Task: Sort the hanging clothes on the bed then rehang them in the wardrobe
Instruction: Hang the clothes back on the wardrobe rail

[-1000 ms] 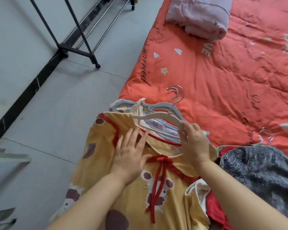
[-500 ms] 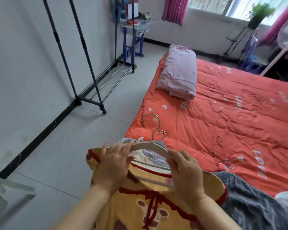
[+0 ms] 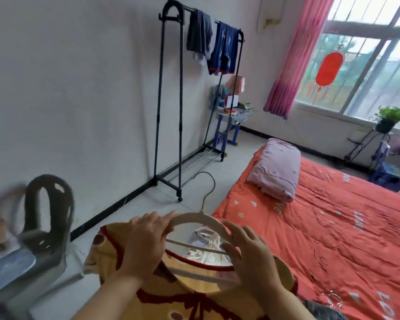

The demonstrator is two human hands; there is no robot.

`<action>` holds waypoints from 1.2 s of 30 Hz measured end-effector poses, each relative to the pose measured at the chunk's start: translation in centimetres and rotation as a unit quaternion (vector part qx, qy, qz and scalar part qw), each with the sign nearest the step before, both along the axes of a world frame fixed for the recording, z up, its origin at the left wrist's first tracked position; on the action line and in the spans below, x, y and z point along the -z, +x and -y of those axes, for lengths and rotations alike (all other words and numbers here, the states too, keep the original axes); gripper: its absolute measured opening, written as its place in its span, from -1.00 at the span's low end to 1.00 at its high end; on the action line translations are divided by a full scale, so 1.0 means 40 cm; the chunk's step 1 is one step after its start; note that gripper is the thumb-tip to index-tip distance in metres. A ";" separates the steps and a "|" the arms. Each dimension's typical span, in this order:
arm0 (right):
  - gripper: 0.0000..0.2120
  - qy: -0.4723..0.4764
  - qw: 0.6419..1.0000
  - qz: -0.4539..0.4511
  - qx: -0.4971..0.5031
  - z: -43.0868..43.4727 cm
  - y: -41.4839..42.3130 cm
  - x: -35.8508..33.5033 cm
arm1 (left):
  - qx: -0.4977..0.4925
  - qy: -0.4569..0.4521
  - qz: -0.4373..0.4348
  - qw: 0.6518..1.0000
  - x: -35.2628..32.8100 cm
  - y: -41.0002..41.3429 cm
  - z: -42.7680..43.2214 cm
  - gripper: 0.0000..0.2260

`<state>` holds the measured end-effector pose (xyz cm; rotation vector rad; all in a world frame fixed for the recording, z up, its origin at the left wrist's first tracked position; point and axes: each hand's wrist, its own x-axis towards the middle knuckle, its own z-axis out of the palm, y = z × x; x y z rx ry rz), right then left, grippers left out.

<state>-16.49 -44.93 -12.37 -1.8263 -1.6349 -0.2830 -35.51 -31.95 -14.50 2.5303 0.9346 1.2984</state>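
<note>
A yellow garment (image 3: 171, 303) with red trim and a red bow hangs on a white hanger (image 3: 194, 219) with a metal hook, lifted in front of me. My left hand (image 3: 146, 241) grips the hanger's left arm and the garment's shoulder. My right hand (image 3: 247, 255) holds the hanger's right side, fingers spread over its bars. Through the neckline more pale clothes (image 3: 206, 245) lie on the orange bed (image 3: 333, 227). A black clothes rack (image 3: 169, 107) stands against the left wall, with two dark garments (image 3: 213, 45) draped on its top rail.
A folded pink quilt (image 3: 277, 169) lies at the bed's head. A grey plastic chair (image 3: 44, 218) stands close at my left. A small blue table (image 3: 229, 121) with clutter sits beyond the rack. A grey garment (image 3: 326, 310) lies at the bed's near edge. A plant stand (image 3: 383, 125) is under the window.
My view has lifted from the bed toward the rack and window. Both hands have raised the hanger with the yellow garment off the pile, the left hand moving from the cloth onto the hanger.
</note>
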 end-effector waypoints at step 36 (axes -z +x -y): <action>-0.44 0.181 0.726 0.064 -0.661 0.238 -1.922 -0.378 | -0.738 -0.023 -0.041 0.673 -0.347 -1.794 1.065 -0.45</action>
